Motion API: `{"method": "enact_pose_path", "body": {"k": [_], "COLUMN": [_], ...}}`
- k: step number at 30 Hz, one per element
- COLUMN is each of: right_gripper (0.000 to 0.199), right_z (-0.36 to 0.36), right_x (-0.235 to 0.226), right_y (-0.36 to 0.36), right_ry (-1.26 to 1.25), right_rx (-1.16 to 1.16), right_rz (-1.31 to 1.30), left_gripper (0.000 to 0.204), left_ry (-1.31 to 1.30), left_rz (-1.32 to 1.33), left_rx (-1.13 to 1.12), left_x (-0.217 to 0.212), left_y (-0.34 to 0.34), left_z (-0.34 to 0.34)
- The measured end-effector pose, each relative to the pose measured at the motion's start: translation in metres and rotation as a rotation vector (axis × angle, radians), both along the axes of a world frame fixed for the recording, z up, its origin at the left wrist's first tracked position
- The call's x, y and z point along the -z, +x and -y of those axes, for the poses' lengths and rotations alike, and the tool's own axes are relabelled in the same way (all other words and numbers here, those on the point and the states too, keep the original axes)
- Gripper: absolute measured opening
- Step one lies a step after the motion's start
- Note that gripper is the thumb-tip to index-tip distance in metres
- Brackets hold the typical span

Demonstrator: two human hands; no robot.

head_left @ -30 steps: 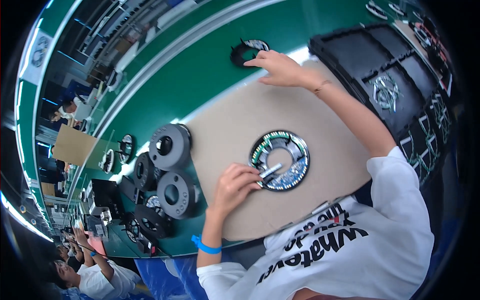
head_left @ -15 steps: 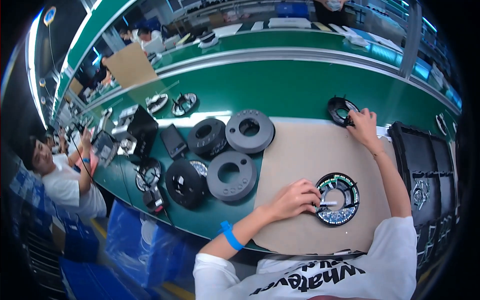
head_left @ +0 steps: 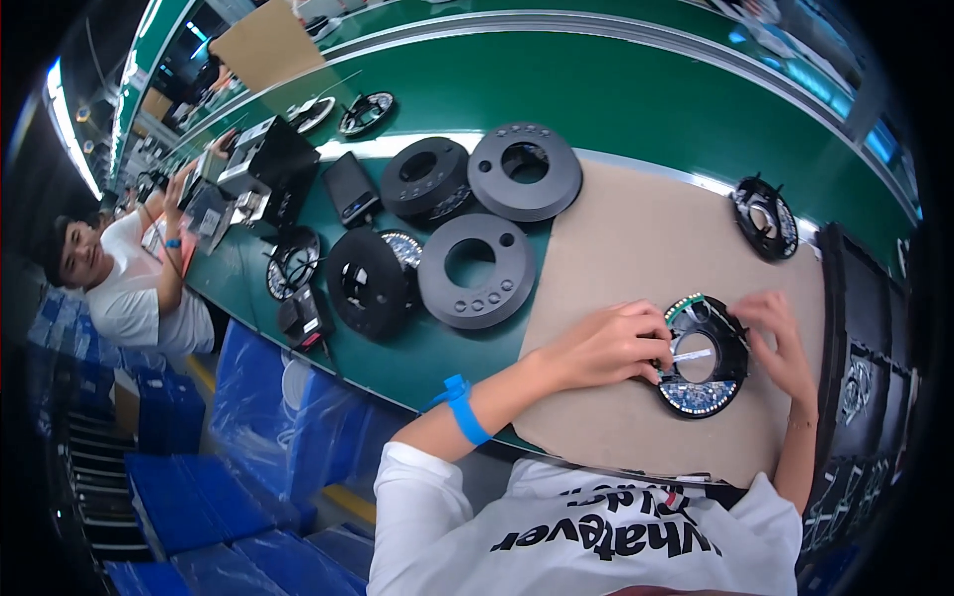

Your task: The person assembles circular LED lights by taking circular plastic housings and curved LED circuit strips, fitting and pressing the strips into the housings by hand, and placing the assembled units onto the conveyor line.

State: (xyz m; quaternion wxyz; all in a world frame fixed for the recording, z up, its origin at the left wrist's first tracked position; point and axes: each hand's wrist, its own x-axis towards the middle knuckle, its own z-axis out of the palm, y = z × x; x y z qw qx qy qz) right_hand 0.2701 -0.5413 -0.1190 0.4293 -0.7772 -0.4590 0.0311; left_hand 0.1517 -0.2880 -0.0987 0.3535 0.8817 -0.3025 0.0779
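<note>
A round black housing [head_left: 733, 382], ring-shaped with circuit boards in it, rests on the brown sheet in front of me. A blue populated board [head_left: 704, 396] fills its near side, and a narrow green board strip [head_left: 686, 306] follows its upper left edge. My left hand [head_left: 631, 343] grips the left rim with bent fingers. At the right rim is my right hand [head_left: 780, 338], slightly blurred, its thumb and fingers apart; nothing shows between them. A white strip [head_left: 693, 355] crosses the central hole. Another black ring housing [head_left: 765, 219] stands tilted at the sheet's far right.
Several dark grey ring covers [head_left: 525, 171] and a round black cover [head_left: 363, 283] cluster left of the brown sheet [head_left: 636, 238]. A black compartment tray [head_left: 860, 328] borders its right side. Farther left are a black box-shaped device [head_left: 268, 174] and a co-worker [head_left: 139, 273].
My right hand has left the far ring housing and come back to the near one. My left hand still grips the near housing, whose boards now look shifted. The whole view has tilted downward.
</note>
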Motion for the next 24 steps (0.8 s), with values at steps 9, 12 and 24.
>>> {"method": "enact_pose_path", "body": {"k": [9, 12, 24], "right_gripper": [0.037, 0.041, 0.045], "right_z": [-0.014, -0.018, -0.014], "right_x": [0.012, 0.015, 0.017], "right_y": [-0.019, -0.015, -0.008], "right_ry": [0.156, 0.173, 0.084], "right_rx": [0.064, 0.107, 0.012], "right_rz": [-0.345, -0.250, -0.237], "left_gripper": [0.040, 0.052, 0.057], "left_ry": [-0.098, -0.253, 0.196], "left_rz": [-0.122, -0.216, -0.021], "left_rx": [-0.055, -0.100, -0.153], "left_x": [-0.001, 0.006, 0.007], "left_y": [0.002, 0.005, 0.019], "left_z": [0.000, 0.003, 0.002]}}
